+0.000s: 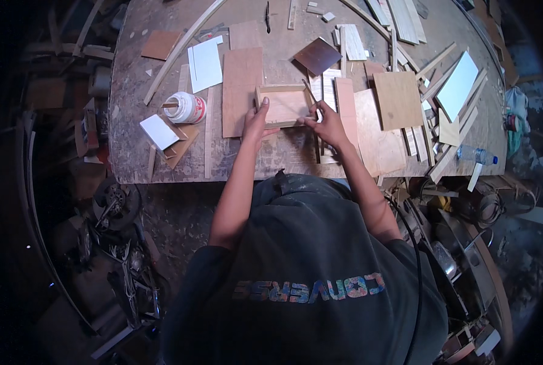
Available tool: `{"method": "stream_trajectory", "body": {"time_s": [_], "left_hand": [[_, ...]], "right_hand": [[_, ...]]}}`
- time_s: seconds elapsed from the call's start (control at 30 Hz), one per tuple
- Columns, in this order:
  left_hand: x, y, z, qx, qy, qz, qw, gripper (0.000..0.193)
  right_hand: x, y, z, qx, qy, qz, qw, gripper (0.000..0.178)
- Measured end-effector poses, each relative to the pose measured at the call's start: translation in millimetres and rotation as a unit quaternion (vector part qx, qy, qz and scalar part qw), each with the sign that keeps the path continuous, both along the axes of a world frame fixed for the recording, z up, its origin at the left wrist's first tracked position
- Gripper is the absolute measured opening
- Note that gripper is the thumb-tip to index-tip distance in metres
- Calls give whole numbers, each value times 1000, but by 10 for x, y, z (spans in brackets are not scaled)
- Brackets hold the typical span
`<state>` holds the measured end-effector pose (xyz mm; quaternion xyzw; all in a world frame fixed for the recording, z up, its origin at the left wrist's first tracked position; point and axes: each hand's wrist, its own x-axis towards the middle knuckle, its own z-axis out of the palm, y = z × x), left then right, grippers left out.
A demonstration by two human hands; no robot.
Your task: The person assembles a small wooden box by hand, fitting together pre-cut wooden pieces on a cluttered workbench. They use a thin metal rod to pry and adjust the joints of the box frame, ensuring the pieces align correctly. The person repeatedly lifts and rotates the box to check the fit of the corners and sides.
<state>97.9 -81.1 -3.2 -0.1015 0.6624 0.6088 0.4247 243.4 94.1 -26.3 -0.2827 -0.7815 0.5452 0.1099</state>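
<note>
Box (pixel 283 106) held; tub (pixel 192 109) (white), boards (pixel 399 100) near

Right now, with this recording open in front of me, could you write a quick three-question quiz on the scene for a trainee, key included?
1. True or false: the left hand grips the shallow wooden box at its left side.
2. Multiple choice: where is the white tub?
a) to the left of the box
b) to the right of the box
c) inside the box
3. Short answer: what colour is the cap on the plastic bottle over on the right?

Key:
1. True
2. a
3. Blue
</note>
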Motion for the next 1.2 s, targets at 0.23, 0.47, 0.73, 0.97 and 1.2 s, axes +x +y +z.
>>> {"method": "stream_trajectory", "body": {"time_s": [0.23, 0.47, 0.73, 0.97, 1.2], "left_hand": [[-37, -119, -354, 146, 21, 28, 989, 52], [104, -195, -411, 37, 198, -55, 978, 64], [194, -70, -179, 32, 186, -4, 982, 60], [377, 37, -351, -40, 288, 55, 955, 72], [410, 121, -85, -43, 340, 29, 939, 93]], "right_hand": [[206, 39, -136, -58, 56, -118, 990, 36], [885, -372, -204, -123, 37, -41, 991, 29], [1020, -347, 330, 9, -102, 108, 989, 24], [1130, -411, 409, 33, -142, 121, 982, 40], [1073, -481, 476, 36, -102, 139, 984, 51]]}}
